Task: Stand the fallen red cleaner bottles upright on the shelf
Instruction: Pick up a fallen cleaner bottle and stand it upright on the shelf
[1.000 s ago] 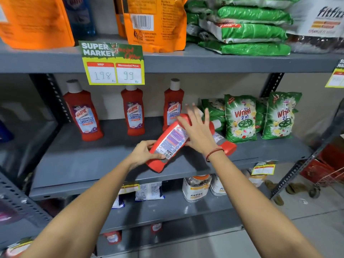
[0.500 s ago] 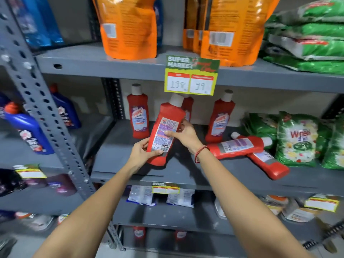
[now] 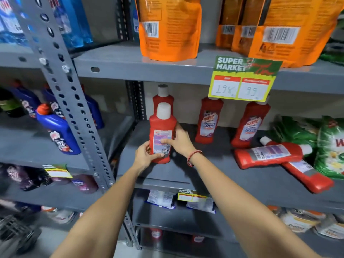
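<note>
A red cleaner bottle [image 3: 162, 125] with a white cap stands upright near the left front of the grey shelf [image 3: 214, 175], its back label towards me. My left hand [image 3: 144, 157] grips its lower left side and my right hand [image 3: 179, 140] holds its right side. Three more red bottles stand upright behind: one [image 3: 163, 95] directly behind the held bottle, one [image 3: 209, 120] in the middle, one [image 3: 249, 123] to the right. Two fallen red bottles lie at the right, one [image 3: 270, 155] resting across the other [image 3: 309, 175].
Green detergent bags [image 3: 331, 149] crowd the shelf's right end. A yellow price tag [image 3: 243, 81] hangs from the upper shelf, which carries orange pouches [image 3: 169, 28]. A perforated steel upright [image 3: 68, 94] stands at left, with blue bottles [image 3: 57, 131] beyond it.
The held bottle went from tilted to upright and moved left, to in front of the back-left bottle. The view shifted left and closer. Both hands stay on the bottle.
</note>
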The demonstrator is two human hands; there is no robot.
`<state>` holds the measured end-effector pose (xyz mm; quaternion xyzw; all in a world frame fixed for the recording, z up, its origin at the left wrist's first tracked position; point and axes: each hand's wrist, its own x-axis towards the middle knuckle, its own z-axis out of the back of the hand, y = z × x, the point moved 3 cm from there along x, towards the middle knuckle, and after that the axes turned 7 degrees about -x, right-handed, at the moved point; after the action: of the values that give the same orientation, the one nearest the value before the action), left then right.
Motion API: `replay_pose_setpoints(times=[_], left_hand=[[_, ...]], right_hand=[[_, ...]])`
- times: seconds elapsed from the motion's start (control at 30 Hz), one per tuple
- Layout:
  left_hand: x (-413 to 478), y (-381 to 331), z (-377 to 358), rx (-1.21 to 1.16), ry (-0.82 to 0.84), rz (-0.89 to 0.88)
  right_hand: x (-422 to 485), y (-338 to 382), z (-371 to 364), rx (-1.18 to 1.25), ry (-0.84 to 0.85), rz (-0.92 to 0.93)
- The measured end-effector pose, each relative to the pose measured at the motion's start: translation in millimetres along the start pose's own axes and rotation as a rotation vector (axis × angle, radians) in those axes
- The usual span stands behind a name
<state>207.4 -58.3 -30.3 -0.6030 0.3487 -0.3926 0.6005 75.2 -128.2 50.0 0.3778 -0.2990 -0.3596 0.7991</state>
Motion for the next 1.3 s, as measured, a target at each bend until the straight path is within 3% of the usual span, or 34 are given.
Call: replay_pose_setpoints(times=[0.17,0.33,0.47,0.63,0.8,1.0,1.13,1.3], left_hand=[[2,11,2,-0.009,-0.027,0.012],[-36,19,-23,0.109,-0.444,-0.089],[-51,22,-59,0.09,-0.414,-0.09],[-36,9,-54,0.108,-0.443,-0.067],[-20,17,-27,0.243,-0.257,-0.15],[-5,13,-2,0.275,0.039,-0.15],[-1,10,6,0.126,0.196,-0.027],[14,3,19,0.275,0.365,-0.009]], right_hand=[[5,-1,-9,-0.058,0.037,-0.01],[3,-2,-15,-0.2,-0.148,-0.026],[-5,4,-23,-0.232,-0.281,-0.094],[-15,4,-28,0.016,-0.21,-0.1],[-14,-8,-14,0.068,-0.136,-0.073],[2,-31,-21,0.01,0.195,-0.122],[2,-37,-27,0.062,0.127,-0.174],[-12,-31,-38,0.084,-0.084,-0.184]])
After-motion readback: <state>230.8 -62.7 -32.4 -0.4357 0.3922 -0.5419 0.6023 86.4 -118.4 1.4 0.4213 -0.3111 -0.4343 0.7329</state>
